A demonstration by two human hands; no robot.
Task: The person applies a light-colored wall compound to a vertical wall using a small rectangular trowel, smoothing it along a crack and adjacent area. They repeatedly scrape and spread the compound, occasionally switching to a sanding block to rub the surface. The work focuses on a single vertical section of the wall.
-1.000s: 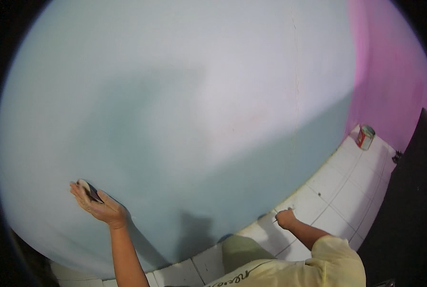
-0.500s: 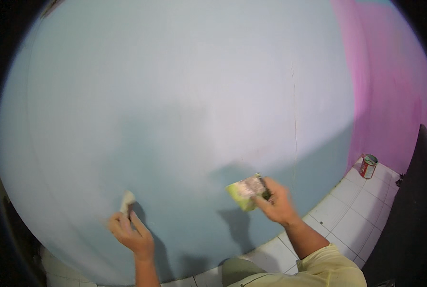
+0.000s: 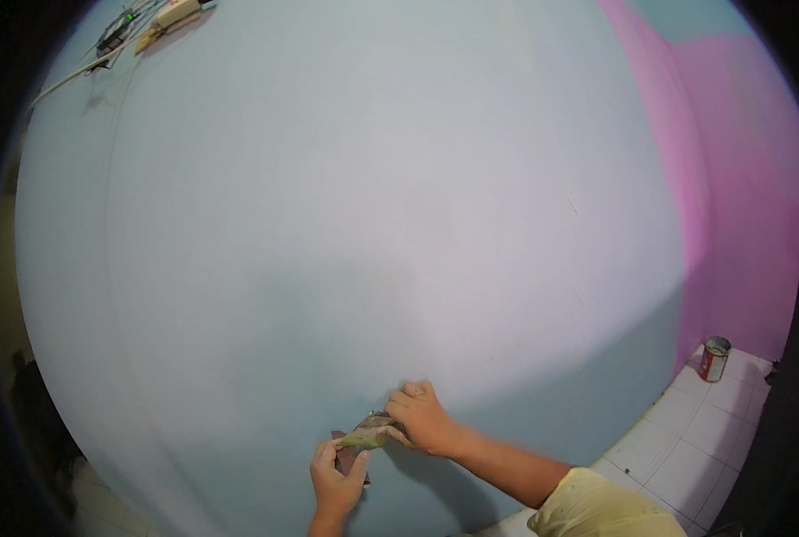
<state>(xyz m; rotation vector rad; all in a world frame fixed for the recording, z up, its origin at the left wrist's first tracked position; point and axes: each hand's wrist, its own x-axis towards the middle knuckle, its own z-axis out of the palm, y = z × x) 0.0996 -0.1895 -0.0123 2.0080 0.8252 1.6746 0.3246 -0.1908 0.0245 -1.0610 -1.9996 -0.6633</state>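
Note:
Low in front of the wall, my two hands are close together. My right hand (image 3: 424,422) is closed on one end of a worn, folded yellow-green and grey-brown piece (image 3: 370,436). My left hand (image 3: 335,488) pinches a dark reddish-brown sheet (image 3: 347,459), which looks like sandpaper, between thumb and fingers. The sheet meets the yellow-green piece at its left end; where they overlap, I cannot tell whether one is wrapped round the other. Both hands cast shadows on the pale blue wall (image 3: 471,224).
A red can (image 3: 714,360) stands on the white tiled floor (image 3: 686,430) at the right, near a pink wall (image 3: 748,197). Cables and a white power strip (image 3: 177,12) hang at the upper left. A dark upright shape (image 3: 793,394) edges the right side.
My hands were apart and have come together, the left moving right, the right moving left and down. The view has shifted, bringing the power strip into sight at the upper left.

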